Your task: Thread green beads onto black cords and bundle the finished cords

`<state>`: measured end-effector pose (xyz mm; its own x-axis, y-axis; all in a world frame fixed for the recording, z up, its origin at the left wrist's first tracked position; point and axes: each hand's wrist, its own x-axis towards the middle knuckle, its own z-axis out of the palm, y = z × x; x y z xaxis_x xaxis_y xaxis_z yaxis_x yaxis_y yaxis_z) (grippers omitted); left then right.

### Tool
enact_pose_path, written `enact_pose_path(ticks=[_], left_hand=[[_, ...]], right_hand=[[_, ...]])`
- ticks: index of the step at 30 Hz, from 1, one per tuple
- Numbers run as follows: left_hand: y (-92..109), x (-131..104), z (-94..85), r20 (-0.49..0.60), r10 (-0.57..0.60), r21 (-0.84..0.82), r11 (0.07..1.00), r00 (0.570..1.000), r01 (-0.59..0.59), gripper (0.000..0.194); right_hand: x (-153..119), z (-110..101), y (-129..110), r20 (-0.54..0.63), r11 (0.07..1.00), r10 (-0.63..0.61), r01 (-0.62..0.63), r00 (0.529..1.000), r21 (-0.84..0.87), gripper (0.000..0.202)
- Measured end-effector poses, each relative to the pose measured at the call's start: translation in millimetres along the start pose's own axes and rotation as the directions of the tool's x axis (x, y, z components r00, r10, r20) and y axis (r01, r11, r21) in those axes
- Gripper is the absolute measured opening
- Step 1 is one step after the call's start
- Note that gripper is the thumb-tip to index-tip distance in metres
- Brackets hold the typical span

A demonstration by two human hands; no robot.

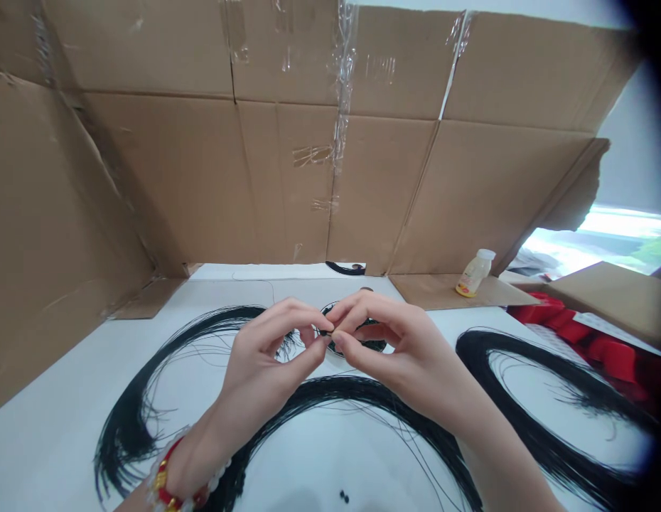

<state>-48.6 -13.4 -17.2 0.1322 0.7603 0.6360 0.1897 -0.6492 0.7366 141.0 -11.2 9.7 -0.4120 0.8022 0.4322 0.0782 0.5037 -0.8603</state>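
Small dark piece (325,333), right at the meeting point of the grip! Going big to small: cardboard (192,178) rises beyond the hands, over a white desk (288,455). Away to the right of the grip sits an open box (618,288) with red items (618,359). Three bundles of black strands curve around: the left bundle (131,419), the right bundle (495,391), and the near bundle (330,387) arching just below the grip. Just behind the right fingers, partly hidden, there's a round dish (384,347) of dark bits; farther back to the right, a small bottle (474,276) leans.

Now the fingers: left hand (261,355) and right hand (399,341) are both closed, thumb and fingertips together around that piece, raised above the desk. Progress? It's up and pinched, not set down; how much is done or left, I can't tell. Smallest of all, tiny dark specks (344,496) lie well below the grip.
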Motion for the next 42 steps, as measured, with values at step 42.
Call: enact_pose_path(ticks=[42], left_hand=[[6.2, 1.9, -2.3, 0.013, -0.130, -0.266, 0.955, 0.991, 0.129, 0.015]], right_hand=[[-6.3, 10.9, -8.2, -0.145, 1.000, -0.023, 0.025, 0.989, 0.008, 0.022]])
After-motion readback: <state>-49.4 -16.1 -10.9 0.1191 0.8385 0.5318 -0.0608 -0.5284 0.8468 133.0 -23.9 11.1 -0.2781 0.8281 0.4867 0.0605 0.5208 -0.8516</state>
